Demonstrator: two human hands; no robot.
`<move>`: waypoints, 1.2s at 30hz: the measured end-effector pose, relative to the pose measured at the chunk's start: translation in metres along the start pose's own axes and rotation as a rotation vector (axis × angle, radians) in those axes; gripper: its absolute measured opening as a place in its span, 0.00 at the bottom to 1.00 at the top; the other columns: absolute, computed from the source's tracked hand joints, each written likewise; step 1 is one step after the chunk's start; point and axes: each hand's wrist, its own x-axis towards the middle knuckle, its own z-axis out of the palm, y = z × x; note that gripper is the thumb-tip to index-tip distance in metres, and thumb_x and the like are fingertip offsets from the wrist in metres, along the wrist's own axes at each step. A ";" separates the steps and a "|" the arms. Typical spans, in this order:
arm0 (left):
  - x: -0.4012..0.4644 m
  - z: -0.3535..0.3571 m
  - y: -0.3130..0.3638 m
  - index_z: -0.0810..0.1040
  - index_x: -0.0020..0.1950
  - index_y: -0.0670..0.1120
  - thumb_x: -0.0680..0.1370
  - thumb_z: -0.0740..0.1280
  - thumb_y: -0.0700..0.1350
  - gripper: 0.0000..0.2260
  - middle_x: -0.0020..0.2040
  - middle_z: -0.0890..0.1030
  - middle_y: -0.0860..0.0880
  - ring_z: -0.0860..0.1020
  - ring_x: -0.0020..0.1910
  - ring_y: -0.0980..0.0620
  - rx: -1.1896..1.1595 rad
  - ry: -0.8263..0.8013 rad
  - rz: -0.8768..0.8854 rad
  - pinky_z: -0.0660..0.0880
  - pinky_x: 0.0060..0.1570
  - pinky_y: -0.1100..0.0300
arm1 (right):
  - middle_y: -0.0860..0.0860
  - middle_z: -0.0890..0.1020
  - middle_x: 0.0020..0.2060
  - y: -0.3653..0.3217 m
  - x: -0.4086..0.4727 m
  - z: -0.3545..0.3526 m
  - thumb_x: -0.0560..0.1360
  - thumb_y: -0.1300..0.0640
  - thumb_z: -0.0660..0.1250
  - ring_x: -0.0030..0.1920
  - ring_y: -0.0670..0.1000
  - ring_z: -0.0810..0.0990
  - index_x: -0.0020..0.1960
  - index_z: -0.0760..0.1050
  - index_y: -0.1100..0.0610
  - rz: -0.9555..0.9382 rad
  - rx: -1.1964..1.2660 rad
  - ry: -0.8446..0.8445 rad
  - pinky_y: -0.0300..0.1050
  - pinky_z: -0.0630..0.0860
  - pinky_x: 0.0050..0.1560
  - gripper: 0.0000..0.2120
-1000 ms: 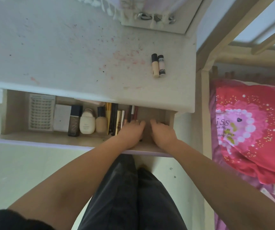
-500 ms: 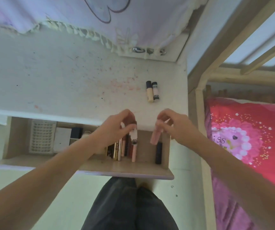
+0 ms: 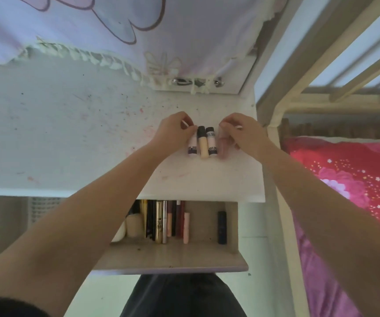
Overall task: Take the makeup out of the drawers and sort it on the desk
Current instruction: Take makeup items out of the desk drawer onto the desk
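Observation:
Two small tubes lie side by side on the white desk (image 3: 70, 138): a beige one with a black cap (image 3: 203, 145) and a pale one with dark lettering (image 3: 211, 143). My left hand (image 3: 175, 131) pinches a white tube with dark print (image 3: 192, 146) and holds it down just left of that pair. My right hand (image 3: 244, 133) pinches a pink translucent tube (image 3: 223, 147) just right of the pair. Below, the open drawer (image 3: 173, 257) holds several pencils, lip tubes and bottles, with a dark tube (image 3: 222, 227) apart at the right.
A mirror base with metal fittings (image 3: 196, 84) and a fringed cloth (image 3: 93, 30) stand behind the desk. A bed frame (image 3: 273, 124) and red floral pillow (image 3: 354, 179) lie to the right. A white mesh tray (image 3: 42, 207) sits in the drawer's left part, partly hidden.
Both hands rose from the drawer, each carrying a tube, and moved up onto the desk to either side of the two tubes lying there.

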 end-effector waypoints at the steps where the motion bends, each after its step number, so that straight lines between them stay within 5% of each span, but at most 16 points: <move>1: 0.002 0.002 0.001 0.76 0.48 0.47 0.76 0.67 0.46 0.04 0.40 0.76 0.52 0.73 0.38 0.54 -0.002 0.003 0.002 0.68 0.34 0.65 | 0.54 0.79 0.46 0.001 0.000 0.003 0.77 0.55 0.64 0.38 0.52 0.76 0.47 0.75 0.52 -0.012 -0.023 0.011 0.33 0.72 0.24 0.03; 5: 0.002 0.008 0.005 0.76 0.47 0.47 0.76 0.67 0.46 0.03 0.39 0.75 0.53 0.74 0.38 0.52 -0.027 0.003 -0.009 0.71 0.38 0.62 | 0.54 0.77 0.52 0.005 -0.001 0.009 0.77 0.57 0.63 0.42 0.51 0.75 0.52 0.76 0.54 -0.048 -0.098 0.066 0.35 0.72 0.33 0.05; 9: -0.008 0.007 0.004 0.75 0.53 0.46 0.77 0.65 0.46 0.07 0.42 0.76 0.50 0.76 0.41 0.49 -0.051 0.002 -0.032 0.73 0.42 0.58 | 0.55 0.75 0.54 0.007 -0.007 0.006 0.78 0.57 0.63 0.42 0.51 0.75 0.51 0.74 0.53 -0.038 -0.061 0.040 0.30 0.70 0.24 0.03; 12: -0.031 0.001 0.005 0.71 0.59 0.47 0.78 0.64 0.46 0.10 0.42 0.76 0.50 0.79 0.39 0.49 -0.110 0.020 -0.036 0.76 0.41 0.57 | 0.54 0.75 0.56 0.006 -0.020 -0.001 0.78 0.56 0.62 0.43 0.53 0.79 0.56 0.74 0.55 -0.042 -0.069 0.057 0.37 0.75 0.34 0.08; 15: -0.081 0.002 -0.006 0.71 0.52 0.51 0.79 0.62 0.47 0.04 0.40 0.77 0.55 0.77 0.31 0.62 -0.074 -0.002 0.047 0.74 0.31 0.70 | 0.47 0.77 0.48 0.002 -0.062 -0.006 0.78 0.55 0.61 0.39 0.45 0.79 0.51 0.75 0.51 -0.159 -0.058 0.155 0.35 0.75 0.38 0.05; 18: -0.145 0.024 -0.033 0.73 0.48 0.55 0.79 0.61 0.48 0.02 0.40 0.77 0.58 0.76 0.36 0.63 0.056 -0.267 0.089 0.71 0.34 0.72 | 0.39 0.77 0.39 0.016 -0.132 0.008 0.78 0.52 0.57 0.37 0.40 0.77 0.50 0.76 0.51 -0.303 -0.087 0.034 0.27 0.70 0.36 0.09; 21: -0.175 0.056 -0.064 0.76 0.55 0.49 0.79 0.60 0.48 0.08 0.46 0.80 0.53 0.78 0.44 0.55 0.234 -0.467 0.028 0.76 0.45 0.61 | 0.47 0.79 0.43 0.052 -0.180 0.039 0.78 0.55 0.59 0.42 0.47 0.77 0.52 0.77 0.56 -0.314 -0.407 -0.250 0.35 0.70 0.41 0.10; 24: -0.171 0.080 -0.082 0.73 0.61 0.42 0.80 0.59 0.46 0.13 0.54 0.77 0.44 0.77 0.51 0.46 0.305 -0.411 0.014 0.75 0.51 0.51 | 0.56 0.78 0.50 0.078 -0.187 0.073 0.74 0.59 0.66 0.49 0.56 0.78 0.53 0.76 0.59 -0.387 -0.903 -0.321 0.45 0.73 0.54 0.09; 27: -0.162 0.101 -0.089 0.66 0.68 0.40 0.79 0.59 0.43 0.18 0.64 0.69 0.39 0.72 0.60 0.41 0.469 -0.320 0.079 0.73 0.55 0.48 | 0.59 0.75 0.56 0.088 -0.174 0.095 0.75 0.61 0.60 0.60 0.60 0.72 0.60 0.74 0.63 -0.354 -1.211 -0.380 0.58 0.50 0.74 0.15; 29: -0.159 0.109 -0.090 0.61 0.72 0.39 0.77 0.62 0.39 0.24 0.69 0.62 0.37 0.68 0.64 0.39 0.651 -0.323 0.086 0.72 0.55 0.47 | 0.60 0.73 0.58 0.092 -0.164 0.100 0.76 0.59 0.58 0.65 0.61 0.66 0.62 0.74 0.62 -0.286 -1.379 -0.419 0.62 0.39 0.73 0.16; 33: -0.163 0.112 -0.096 0.63 0.70 0.40 0.75 0.64 0.40 0.24 0.69 0.61 0.39 0.65 0.65 0.40 0.848 -0.380 0.091 0.73 0.54 0.49 | 0.56 0.74 0.58 0.091 -0.161 0.100 0.75 0.52 0.63 0.65 0.61 0.64 0.61 0.76 0.57 -0.298 -1.644 -0.471 0.65 0.38 0.71 0.17; 36: -0.170 0.110 -0.103 0.64 0.68 0.40 0.75 0.62 0.40 0.21 0.67 0.64 0.40 0.67 0.64 0.41 0.832 -0.295 0.168 0.72 0.55 0.51 | 0.56 0.77 0.51 0.094 -0.161 0.100 0.74 0.56 0.63 0.60 0.60 0.69 0.57 0.76 0.59 -0.341 -1.541 -0.393 0.63 0.42 0.72 0.14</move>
